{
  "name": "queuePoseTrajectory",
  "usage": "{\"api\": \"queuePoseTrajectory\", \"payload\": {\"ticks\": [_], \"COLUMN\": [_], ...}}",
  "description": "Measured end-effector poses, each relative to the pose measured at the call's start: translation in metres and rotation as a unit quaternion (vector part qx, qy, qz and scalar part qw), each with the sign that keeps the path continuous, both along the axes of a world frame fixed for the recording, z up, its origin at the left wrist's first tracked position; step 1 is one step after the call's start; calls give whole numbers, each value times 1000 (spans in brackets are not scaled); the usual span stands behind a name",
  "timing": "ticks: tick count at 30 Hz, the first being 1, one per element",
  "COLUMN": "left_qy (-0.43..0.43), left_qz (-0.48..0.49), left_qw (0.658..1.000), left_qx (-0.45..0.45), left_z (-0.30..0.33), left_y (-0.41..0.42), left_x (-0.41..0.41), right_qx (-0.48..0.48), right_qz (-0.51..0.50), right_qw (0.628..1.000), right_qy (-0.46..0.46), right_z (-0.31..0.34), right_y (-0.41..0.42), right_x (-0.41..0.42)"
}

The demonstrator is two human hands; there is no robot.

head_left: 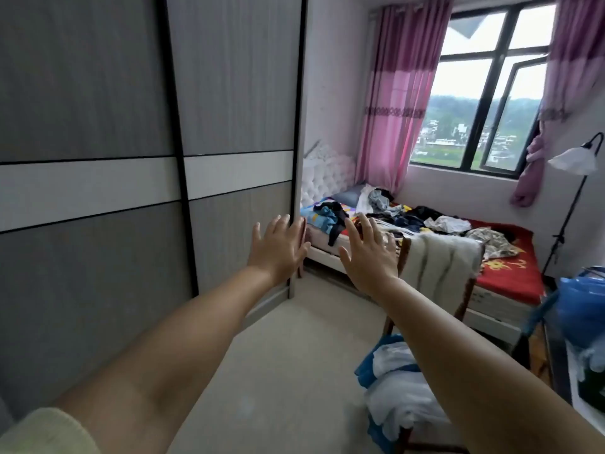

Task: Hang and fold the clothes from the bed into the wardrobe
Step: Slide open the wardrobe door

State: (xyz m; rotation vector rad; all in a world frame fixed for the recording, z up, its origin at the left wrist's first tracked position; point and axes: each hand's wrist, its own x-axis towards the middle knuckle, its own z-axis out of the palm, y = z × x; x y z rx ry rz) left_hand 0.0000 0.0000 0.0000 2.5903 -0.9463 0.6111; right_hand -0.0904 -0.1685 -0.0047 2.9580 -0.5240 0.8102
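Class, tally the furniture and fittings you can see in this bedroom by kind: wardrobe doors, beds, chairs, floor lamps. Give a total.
Grey sliding wardrobe doors: 2
Bed with red cover: 1
Wooden chairs: 2
Black floor lamp with white shade: 1
Total: 6

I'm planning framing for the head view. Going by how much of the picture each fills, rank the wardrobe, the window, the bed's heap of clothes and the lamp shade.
1. wardrobe
2. window
3. heap of clothes
4. lamp shade

The wardrobe's nearness exaggerates its lead.
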Motion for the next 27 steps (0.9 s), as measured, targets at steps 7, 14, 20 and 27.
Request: {"api": "queuePoseTrajectory", "payload": {"ticks": [7,14,20,27], "left_qy": [44,96,125,124], "left_qz": [17,28,43,46], "left_qw": [997,990,984,982], "left_qx": [60,97,120,135], "left_z": [-63,-120,-159,-173], "left_y": [-3,1,-1,-19], "left_x": [15,36,87,210], "right_qx": [32,61,79,89], "right_qz": [16,48,60,45], "right_qw": [996,984,971,964], "right_qy": [85,162,217,247], "right_z": [-55,-113,-153,-172], "right_y": [-9,-18,-23,-49], "right_x": [13,38,93,208]}}
